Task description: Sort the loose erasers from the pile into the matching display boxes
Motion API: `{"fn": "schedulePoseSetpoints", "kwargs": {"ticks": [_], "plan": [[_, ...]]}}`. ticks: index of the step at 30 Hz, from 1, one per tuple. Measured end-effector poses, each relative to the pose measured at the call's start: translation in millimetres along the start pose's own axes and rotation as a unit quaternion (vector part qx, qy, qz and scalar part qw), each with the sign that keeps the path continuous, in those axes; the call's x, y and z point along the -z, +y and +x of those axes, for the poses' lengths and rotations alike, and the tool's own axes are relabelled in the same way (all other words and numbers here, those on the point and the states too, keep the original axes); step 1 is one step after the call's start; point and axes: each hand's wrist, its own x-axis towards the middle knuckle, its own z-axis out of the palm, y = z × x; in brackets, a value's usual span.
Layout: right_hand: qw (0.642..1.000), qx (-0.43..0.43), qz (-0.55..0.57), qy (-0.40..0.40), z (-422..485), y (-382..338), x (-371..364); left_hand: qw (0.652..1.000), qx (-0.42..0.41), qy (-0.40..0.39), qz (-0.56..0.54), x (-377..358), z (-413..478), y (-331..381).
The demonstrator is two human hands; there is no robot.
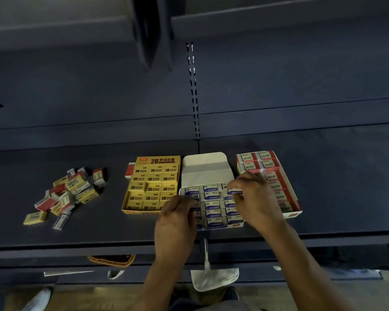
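Left hand – fingers curled over the left edge of the middle box, grip unclear, right hand pinching a blue eraser above its rows, yellow box at left, red box at right, loose pile far left – all on a dark shelf

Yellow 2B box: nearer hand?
Left. Left hand is at the front-right corner of the yellow 2B box; right hand, pinching a blue eraser, is across the blue box, by the red box.

The left grip lies knuckles-up, fingers bent toward the right grip. That one, slightly farther forward, pinches a blue eraser between thumb and fingertips at its left side.
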Motion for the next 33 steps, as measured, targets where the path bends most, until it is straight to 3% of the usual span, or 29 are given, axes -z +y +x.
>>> {"fn": "schedulePoseSetpoints", "kwargs": {"ticks": [5, 14, 24, 33], "plan": [[1.000, 0.023, -0.013, -0.010, -2.0, -0.8, -5.1, 1.000, -0.002, 0.007, -0.007, -0.2, -1.4, -0.6], [0.999, 0.034, -0.003, 0.043, -2.5, 1.7, -16.9, 1.000, -0.009, -0.001, -0.006, 1.0, -3.5, -0.6], [0.999, 0.032, -0.008, 0.007, 0.4, 1.7, -14.4, 1.000, -0.022, -0.001, -0.016, -0.3, -3.8, -3.9], [0.995, 0.042, 0.047, 0.072, 3.6, -24.2, -27.8, 0.995, -0.003, 0.068, -0.076, 27.2, 3.8, -39.0]]}}
